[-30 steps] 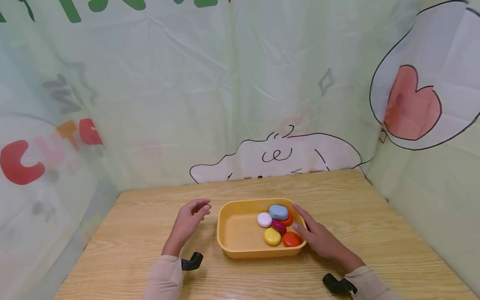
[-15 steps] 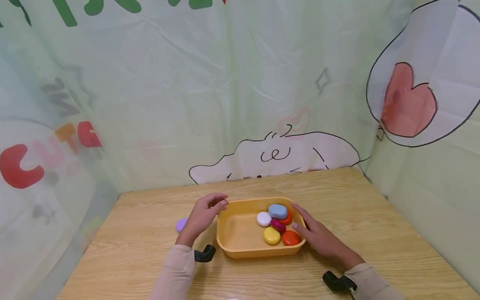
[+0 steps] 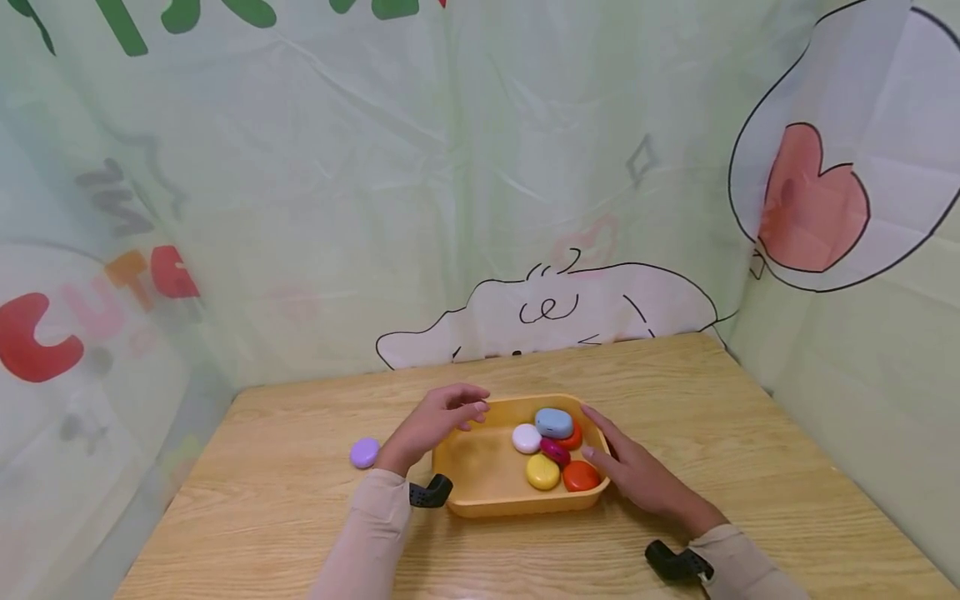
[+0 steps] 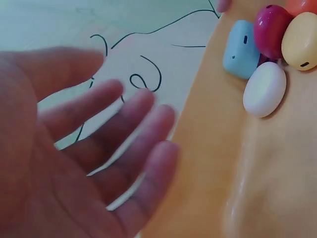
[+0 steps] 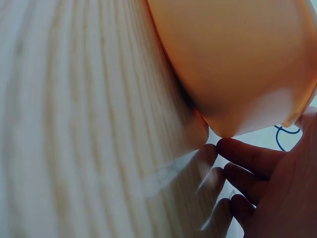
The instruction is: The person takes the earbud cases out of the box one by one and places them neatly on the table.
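Clock positions taken on the tray (image 3: 480, 475), far side as 12. The tray sits on the wooden table (image 3: 247, 500). Contents: blue piece (image 3: 553, 422) at 1, partly covering the orange piece (image 3: 573, 437) at 2; white piece (image 3: 527, 439) near centre; magenta piece (image 3: 555, 451) at 3; red piece (image 3: 581, 477) at 4; yellow piece (image 3: 542, 472) at 5. Purple piece (image 3: 365, 452) lies outside, at 9. Left hand (image 3: 438, 422), at 10 to 11, is loosely spread and empty. Right hand (image 3: 641, 479), at 3, touches the tray with extended fingers.
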The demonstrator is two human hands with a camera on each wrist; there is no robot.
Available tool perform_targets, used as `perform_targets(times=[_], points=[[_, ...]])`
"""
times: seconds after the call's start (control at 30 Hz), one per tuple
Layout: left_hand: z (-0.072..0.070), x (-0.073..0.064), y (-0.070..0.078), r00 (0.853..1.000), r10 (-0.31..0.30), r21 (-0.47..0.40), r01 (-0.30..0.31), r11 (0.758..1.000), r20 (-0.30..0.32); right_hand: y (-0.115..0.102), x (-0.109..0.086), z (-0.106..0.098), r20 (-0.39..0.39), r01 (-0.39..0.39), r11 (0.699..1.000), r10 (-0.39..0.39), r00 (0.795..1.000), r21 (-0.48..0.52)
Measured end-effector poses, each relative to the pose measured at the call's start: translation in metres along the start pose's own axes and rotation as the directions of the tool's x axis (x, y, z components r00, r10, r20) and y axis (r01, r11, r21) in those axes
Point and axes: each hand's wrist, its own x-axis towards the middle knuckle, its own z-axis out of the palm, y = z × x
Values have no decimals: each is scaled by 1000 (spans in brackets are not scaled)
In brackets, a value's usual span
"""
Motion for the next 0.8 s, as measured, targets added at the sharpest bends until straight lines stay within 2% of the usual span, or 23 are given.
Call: perform_targets(times=[0.17, 0.43, 0.63, 0.8], points=[[7, 7, 3, 989, -49, 42, 44, 998, 138, 1, -1, 0, 5, 3, 1000, -3, 1000, 19], [17, 20, -1, 975, -77, 133, 50, 990, 210, -1, 0, 0, -4, 3, 1000, -2, 1000, 18], [29, 26, 3, 948, -86, 253, 7, 968, 305, -1, -1, -1, 8, 20, 999, -20, 1000, 37], [40, 28, 6, 927, -93, 236, 5, 972, 362, -2, -3, -2, 2, 33, 999, -33, 999, 24]])
